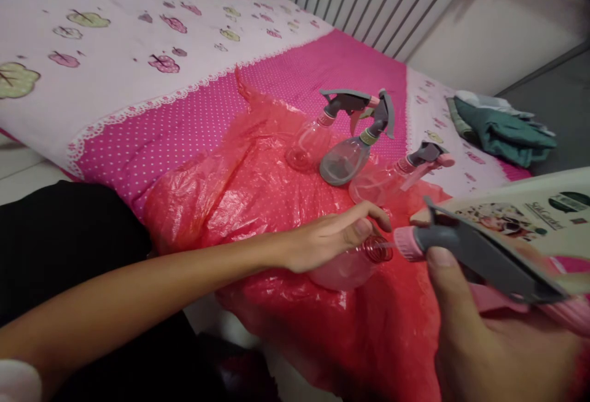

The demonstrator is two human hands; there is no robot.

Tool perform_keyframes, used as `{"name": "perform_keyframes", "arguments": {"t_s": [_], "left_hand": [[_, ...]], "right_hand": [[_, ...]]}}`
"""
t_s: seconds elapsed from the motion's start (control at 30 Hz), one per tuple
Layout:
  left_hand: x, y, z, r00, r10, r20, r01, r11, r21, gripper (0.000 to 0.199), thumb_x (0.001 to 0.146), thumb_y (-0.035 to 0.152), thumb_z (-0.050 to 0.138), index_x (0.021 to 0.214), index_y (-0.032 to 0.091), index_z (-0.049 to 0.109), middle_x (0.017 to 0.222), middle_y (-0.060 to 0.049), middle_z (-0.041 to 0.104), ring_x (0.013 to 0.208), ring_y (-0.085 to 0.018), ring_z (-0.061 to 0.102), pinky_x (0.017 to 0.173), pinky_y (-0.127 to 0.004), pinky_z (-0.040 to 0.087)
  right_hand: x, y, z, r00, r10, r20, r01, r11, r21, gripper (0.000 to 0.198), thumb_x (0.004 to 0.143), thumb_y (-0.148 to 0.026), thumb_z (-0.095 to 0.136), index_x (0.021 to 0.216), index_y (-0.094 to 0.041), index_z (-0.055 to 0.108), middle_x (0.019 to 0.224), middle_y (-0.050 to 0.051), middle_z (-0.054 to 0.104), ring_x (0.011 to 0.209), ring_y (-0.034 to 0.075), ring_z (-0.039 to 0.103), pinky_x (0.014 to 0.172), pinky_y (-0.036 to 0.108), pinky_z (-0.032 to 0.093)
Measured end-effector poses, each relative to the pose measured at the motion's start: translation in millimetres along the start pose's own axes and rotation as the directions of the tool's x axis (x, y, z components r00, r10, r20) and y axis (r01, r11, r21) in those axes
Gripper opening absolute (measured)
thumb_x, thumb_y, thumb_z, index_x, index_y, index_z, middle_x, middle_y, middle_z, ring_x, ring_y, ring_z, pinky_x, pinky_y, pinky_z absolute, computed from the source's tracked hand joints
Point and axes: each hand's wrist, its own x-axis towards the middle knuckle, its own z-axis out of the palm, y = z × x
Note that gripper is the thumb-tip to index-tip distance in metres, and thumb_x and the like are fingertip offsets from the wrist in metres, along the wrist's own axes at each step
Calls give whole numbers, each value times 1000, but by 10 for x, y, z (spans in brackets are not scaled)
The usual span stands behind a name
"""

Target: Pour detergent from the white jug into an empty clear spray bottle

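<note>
My left hand is closed around the upper part of a clear pink bottle, which leans to the right on a red plastic bag. The bottle's threaded mouth is uncovered and points toward my right hand. That hand grips a grey spray trigger head with a pink collar, thumb along its neck. A thin tube runs from the collar to the bottle mouth, and the collar stands apart from the threads.
Behind my hands are a pink spray bottle, a grey one and another pink one, all with trigger heads. A printed white box or bag is at right. Folded green cloth lies on the bed.
</note>
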Motion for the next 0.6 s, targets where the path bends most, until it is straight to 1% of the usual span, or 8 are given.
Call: {"name": "perform_keyframes", "arguments": {"t_s": [0.07,0.13,0.23,0.3,0.33,0.43,0.5,0.6], "left_hand": [[-3,8,2,1000,-3,-8,3,1000,1,66,104,83,29,130,26,51,130,-11,63,127,-29,61,114,-51,46],[-6,20,-2,1000,-5,-12,5,1000,8,68,104,83,30,131,24,51,133,-12,62,130,-30,60,115,-50,46],[-5,43,-12,1000,-3,-4,3,999,38,68,104,84,29,128,23,51,134,-13,61,130,-31,59,113,-50,47],[6,58,-13,1000,-7,13,6,999,41,61,105,81,33,123,25,50,127,-11,62,123,-29,61,109,-48,50],[14,64,-10,1000,-9,26,8,999,39,56,106,78,37,121,25,49,122,-10,63,118,-28,63,105,-46,52],[39,72,4,998,0,62,-3,999,54,41,107,64,51,118,25,47,108,-7,62,103,-24,64,94,-42,54],[45,73,8,997,27,67,-31,998,56,34,108,57,54,117,25,46,109,-7,60,103,-23,64,96,-42,54],[31,81,-1,997,50,56,-50,999,-3,29,111,55,46,117,27,48,111,-7,60,107,-24,64,99,-43,53]], "right_hand": [[37,-15,51,998,-36,53,35,999,19,41,100,-53,68,115,-15,74,114,5,67,103,12,67,95,21,54],[49,-14,94,995,-32,98,27,999,46,37,102,-51,67,113,-16,74,111,3,69,100,9,69,90,17,54],[14,22,130,990,-7,140,-1,998,56,40,102,-52,67,120,-18,75,121,2,69,113,10,68,90,14,54],[-24,44,132,993,23,119,-26,999,22,51,99,-58,68,125,-14,75,124,6,68,115,14,69,88,17,56],[-41,48,128,994,43,99,-42,999,-6,58,98,-62,68,124,-11,75,123,10,68,112,17,70,86,20,57],[-70,29,110,993,96,62,-91,993,-81,71,93,-73,68,112,-5,77,115,17,68,100,22,71,81,26,58],[-76,5,105,991,108,80,-102,992,-78,69,93,-75,66,104,-9,77,111,15,69,98,21,71,80,25,58],[-78,-22,114,985,125,118,-119,991,-58,66,91,-77,66,99,-12,76,102,11,69,90,18,69,71,22,55]]}}
